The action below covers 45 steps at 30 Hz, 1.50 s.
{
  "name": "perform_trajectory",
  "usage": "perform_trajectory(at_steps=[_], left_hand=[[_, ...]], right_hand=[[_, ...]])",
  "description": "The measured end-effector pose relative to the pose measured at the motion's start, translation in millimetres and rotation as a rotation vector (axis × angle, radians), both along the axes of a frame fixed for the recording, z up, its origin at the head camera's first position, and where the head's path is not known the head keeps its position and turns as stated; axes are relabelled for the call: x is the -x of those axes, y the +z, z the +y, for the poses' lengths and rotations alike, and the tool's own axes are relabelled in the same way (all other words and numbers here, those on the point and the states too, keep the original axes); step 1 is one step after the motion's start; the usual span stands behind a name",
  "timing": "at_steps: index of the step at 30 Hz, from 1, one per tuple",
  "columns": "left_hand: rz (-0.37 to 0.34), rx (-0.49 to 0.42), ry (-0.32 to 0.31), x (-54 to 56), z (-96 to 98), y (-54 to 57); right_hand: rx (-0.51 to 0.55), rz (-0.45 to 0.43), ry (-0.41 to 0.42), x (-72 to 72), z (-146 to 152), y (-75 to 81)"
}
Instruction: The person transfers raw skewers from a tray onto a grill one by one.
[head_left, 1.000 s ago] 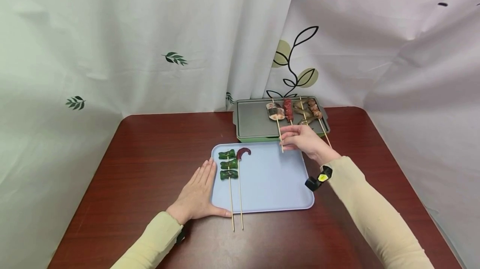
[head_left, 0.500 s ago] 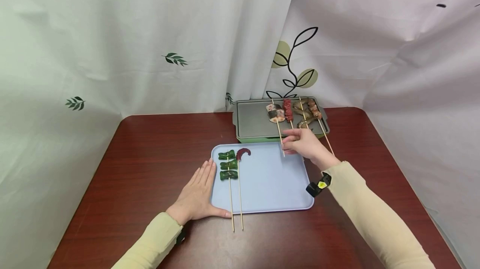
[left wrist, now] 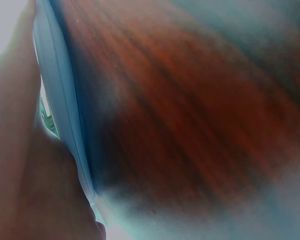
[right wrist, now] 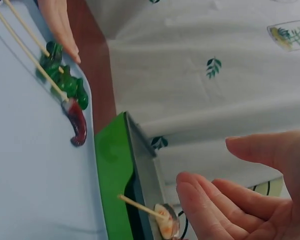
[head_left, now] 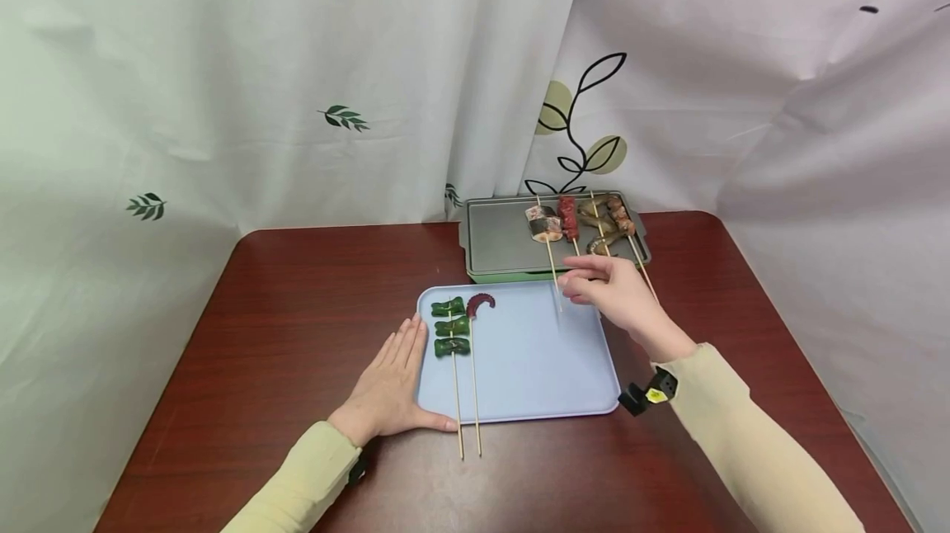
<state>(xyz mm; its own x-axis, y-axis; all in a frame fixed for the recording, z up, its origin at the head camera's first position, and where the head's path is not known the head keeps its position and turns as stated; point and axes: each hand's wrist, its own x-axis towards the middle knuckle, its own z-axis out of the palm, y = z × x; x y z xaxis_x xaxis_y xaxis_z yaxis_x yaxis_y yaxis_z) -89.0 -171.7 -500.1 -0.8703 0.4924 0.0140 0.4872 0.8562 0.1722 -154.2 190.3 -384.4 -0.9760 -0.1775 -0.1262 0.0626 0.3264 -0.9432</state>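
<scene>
My left hand [head_left: 389, 389] lies with straight fingers along the left edge of a light blue tray [head_left: 549, 360], thumb at its front rim. Toward the tray's left side are a green pepper skewer [head_left: 452, 327] and a dark red tentacle skewer [head_left: 482, 302], sticks poking past the front rim. A fish skewer [head_left: 545, 224] lies on the grill pan [head_left: 497, 238], its stick reaching over the tray. Beside that stick hovers my right hand [head_left: 612, 290]; in the right wrist view its thumb and fingers [right wrist: 210, 210] are apart, holding nothing, with the stick free of them.
Also on the pan are a red meat skewer [head_left: 568, 218], a shrimp skewer [head_left: 603, 228] and a brown meat skewer [head_left: 622, 216], their sticks pointing forward. The pan stands at the back of the dark red table [head_left: 319, 294], against a white curtain [head_left: 297, 63].
My right hand has let go of the fish skewer's stick and drawn back to the right. The fish skewer has settled slightly forward on the pan. The left hand has stayed still.
</scene>
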Motion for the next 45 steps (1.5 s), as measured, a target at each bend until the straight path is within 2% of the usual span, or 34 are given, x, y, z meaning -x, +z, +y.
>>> perform_trajectory(at_steps=[11,18,21,30,35,39,45], left_hand=[[0.007,-0.011,-0.003,-0.5,-1.0,-0.2],[-0.031,0.023,0.001,0.6,1.3,8.0],[-0.037,0.029,0.001,1.2,2.4,10.7],[-0.043,0.027,0.005,0.1,2.9,9.9],[-0.034,0.017,0.007,-1.2,2.5,8.5],[-0.034,0.026,0.006,-1.5,2.2,8.7],[-0.041,0.041,0.006,-0.9,2.4,10.8]], right_hand=[[0.098,0.034,0.024,-22.9,-10,8.4],[0.12,0.025,0.061,-36.9,-22,2.5],[0.13,0.013,0.077,-43.0,-28,-3.5],[0.135,-0.105,0.145,-58.8,-50,-32.1],[0.136,-0.131,0.17,-64.0,-59,-49.1],[0.178,-0.163,0.194,-67.1,-67,-62.5],[0.259,-0.261,0.196,-71.1,-79,-79.7]])
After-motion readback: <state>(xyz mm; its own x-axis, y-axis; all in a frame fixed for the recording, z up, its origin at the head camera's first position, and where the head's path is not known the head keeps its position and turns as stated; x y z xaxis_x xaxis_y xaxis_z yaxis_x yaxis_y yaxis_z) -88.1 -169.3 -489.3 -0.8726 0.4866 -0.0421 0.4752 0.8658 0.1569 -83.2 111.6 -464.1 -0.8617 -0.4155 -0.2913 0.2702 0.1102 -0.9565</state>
